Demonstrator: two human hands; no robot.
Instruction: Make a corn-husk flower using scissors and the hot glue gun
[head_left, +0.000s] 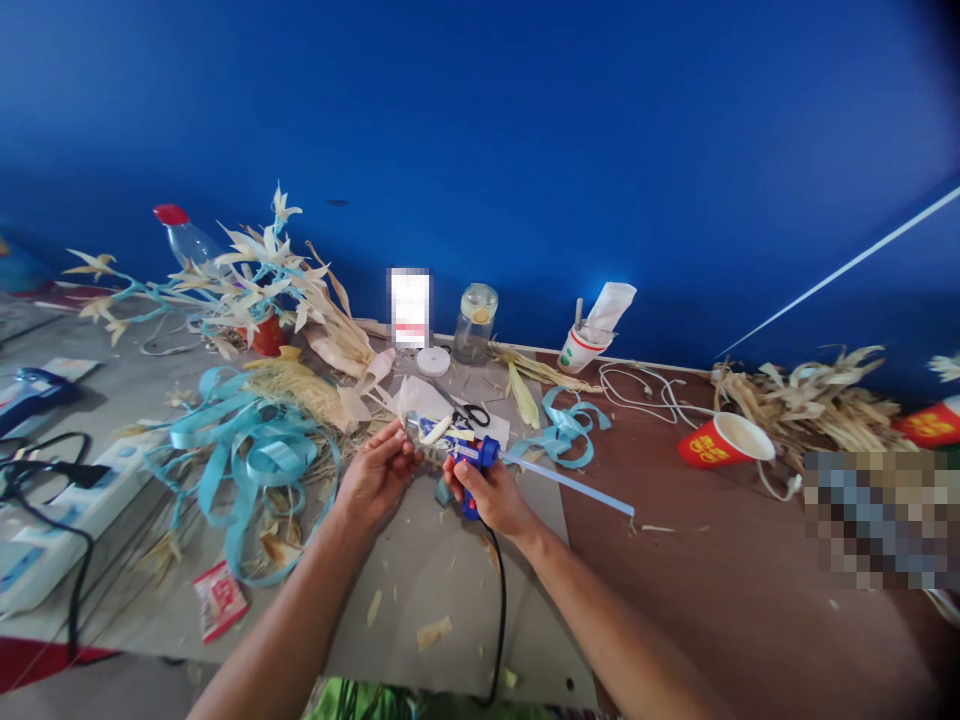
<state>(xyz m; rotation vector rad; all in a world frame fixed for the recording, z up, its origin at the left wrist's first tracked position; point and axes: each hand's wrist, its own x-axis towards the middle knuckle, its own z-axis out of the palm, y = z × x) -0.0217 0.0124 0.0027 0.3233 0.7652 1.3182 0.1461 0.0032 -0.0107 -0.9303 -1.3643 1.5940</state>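
Note:
My right hand [484, 490] is wrapped round a blue glue gun [489, 452], its nozzle pointing left. A long translucent glue stick [574, 483] sticks out of the back, and a black cord [501, 600] runs down from the grip. Close to the nozzle, my left hand [381, 470] is closed in a pinch at a pale corn husk piece [379, 398]; its fingertips partly hide what they hold. Beyond the hands, black-handled scissors [474, 412] lie on white paper [420, 396]. Loops of light blue ribbon [274, 450] lie left of my left hand.
A branch of husk flowers [262, 265] stands at the back left, near a power strip [82, 520]. Along the blue wall are a glass jar [475, 325] and a white cup [581, 348]. A red paper cup [720, 442] lies tipped at right, before dried husks [810, 400].

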